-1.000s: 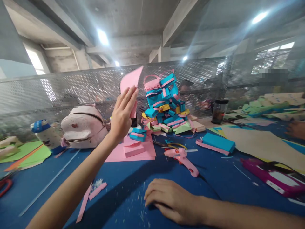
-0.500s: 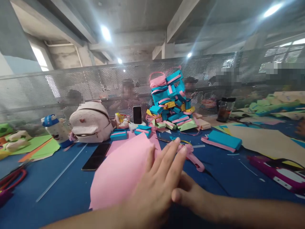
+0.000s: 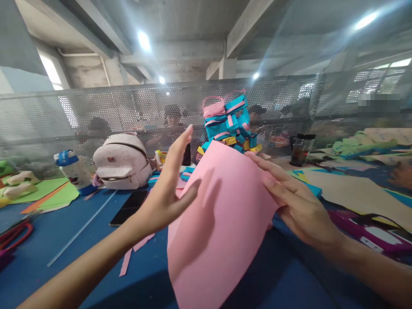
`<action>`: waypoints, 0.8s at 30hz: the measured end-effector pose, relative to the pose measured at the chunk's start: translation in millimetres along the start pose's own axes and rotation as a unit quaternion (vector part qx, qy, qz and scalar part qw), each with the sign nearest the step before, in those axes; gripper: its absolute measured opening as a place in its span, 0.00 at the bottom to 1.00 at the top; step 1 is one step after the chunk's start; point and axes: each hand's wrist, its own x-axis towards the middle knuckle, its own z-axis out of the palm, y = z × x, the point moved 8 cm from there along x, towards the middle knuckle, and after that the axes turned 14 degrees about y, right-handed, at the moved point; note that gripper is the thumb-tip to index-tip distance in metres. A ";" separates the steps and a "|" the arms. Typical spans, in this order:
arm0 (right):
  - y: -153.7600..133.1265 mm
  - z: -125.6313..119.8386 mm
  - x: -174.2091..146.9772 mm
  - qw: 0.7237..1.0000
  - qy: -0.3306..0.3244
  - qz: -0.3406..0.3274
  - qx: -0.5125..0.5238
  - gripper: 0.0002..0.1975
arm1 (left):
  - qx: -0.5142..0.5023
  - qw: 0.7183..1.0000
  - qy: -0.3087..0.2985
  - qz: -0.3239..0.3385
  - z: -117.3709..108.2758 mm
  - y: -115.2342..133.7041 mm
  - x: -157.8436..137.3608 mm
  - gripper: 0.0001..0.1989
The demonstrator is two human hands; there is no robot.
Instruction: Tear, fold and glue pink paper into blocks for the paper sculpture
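Holding the pink sheet (image 3: 234, 231) raised and curved over the worktop (image 3: 77, 234), in front of the paper stack (image 3: 233, 116), with its right edge pinched in the right hand (image 3: 299, 206). Compared with half a second ago, has brought it up from lower and further left, and has parted the left hand (image 3: 169, 191), spread and apparently empty, from the right. By this, seems to support the sheet with the right grip alone, leaving the left free.
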 end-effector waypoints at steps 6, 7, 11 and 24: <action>20.8 -8.0 0.2 0.996 -0.010 0.004 -0.085 0.23 | -0.124 0.933 -0.068 -0.331 21.0 -112.5 -49.8 0.47; 22.2 -8.4 -0.6 0.995 -0.015 0.000 -0.099 0.23 | -0.138 0.917 -0.091 -0.362 28.4 -124.6 -61.3 0.50; 18.6 -8.0 -2.3 0.987 -0.034 -0.026 -0.152 0.26 | -0.199 0.859 -0.158 -0.445 54.0 -151.4 -98.3 0.43; 22.4 -12.5 0.6 0.931 -0.125 -0.066 -0.336 0.21 | -0.224 0.826 -0.102 -0.507 33.1 -126.1 -106.6 0.37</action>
